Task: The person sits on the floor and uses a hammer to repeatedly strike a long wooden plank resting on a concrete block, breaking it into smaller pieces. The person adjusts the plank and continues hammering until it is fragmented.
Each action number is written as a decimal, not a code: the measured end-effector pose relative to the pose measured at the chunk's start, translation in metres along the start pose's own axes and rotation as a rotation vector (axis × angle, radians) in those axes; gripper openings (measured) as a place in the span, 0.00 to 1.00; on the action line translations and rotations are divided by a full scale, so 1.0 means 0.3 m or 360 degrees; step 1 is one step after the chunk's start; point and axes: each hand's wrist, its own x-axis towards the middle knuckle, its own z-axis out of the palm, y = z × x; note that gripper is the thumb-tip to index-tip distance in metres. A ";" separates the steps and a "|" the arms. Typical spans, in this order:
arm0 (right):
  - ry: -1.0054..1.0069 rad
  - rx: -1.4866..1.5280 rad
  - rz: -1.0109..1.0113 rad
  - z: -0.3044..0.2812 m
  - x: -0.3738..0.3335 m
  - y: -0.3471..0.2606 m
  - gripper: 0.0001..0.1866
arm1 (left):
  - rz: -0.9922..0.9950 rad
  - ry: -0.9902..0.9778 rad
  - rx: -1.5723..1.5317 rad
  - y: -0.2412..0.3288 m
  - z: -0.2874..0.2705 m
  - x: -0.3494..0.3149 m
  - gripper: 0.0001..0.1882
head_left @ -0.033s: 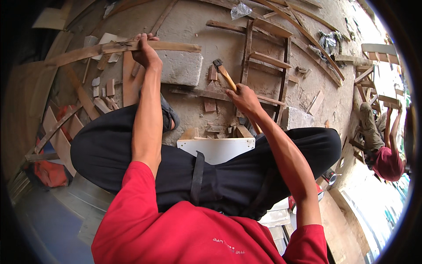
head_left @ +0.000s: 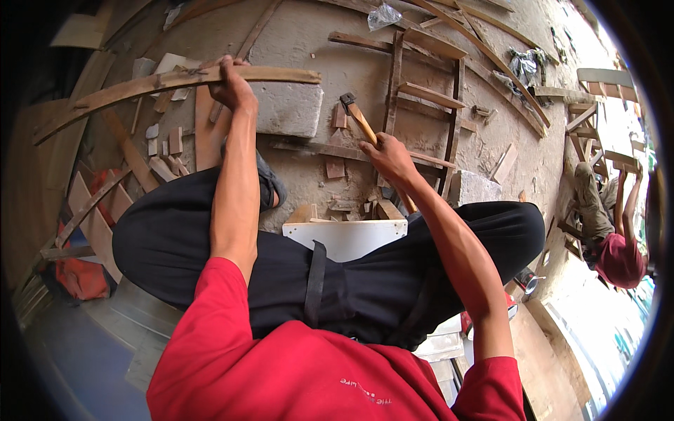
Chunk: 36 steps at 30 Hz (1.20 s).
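A long, narrow wooden plank [head_left: 144, 85] is gripped by my left hand [head_left: 233, 84], its fingers wrapped round the middle part. Its right end lies over the far edge of a pale concrete block [head_left: 289, 112]; whether it touches the block I cannot tell. My right hand [head_left: 390, 156] is closed round the yellow wooden handle of a hammer [head_left: 361, 122]. The hammer's dark metal head points away from me, above the floor to the right of the block. A white board [head_left: 344, 237] with small holes stands between my legs.
A ladder-like wooden frame [head_left: 455, 126] lies on the floor ahead to the right. Wood offcuts [head_left: 175, 140] are scattered to the left, near a red-orange bag [head_left: 81, 277]. Another concrete block [head_left: 477, 188] sits by my right knee. A co-worker [head_left: 618, 245] is at the far right.
The plank's left end has swung nearer to me and shows farther to the left. My left hand has dipped slightly with it. The hammer has barely moved.
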 end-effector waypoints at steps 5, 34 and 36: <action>0.0006 0.0067 0.0043 0.015 0.054 0.004 0.24 | 0.0128 0.0125 0.0378 -0.050 -0.070 -0.001 0.13; 0.0230 0.0835 0.0192 0.413 0.175 -0.038 0.22 | -0.0083 -0.0122 -0.0064 0.130 0.000 -0.074 0.14; 0.0549 0.0669 0.0009 0.427 0.184 -0.061 0.22 | -0.0061 -0.0134 -0.0041 0.128 -0.004 -0.081 0.14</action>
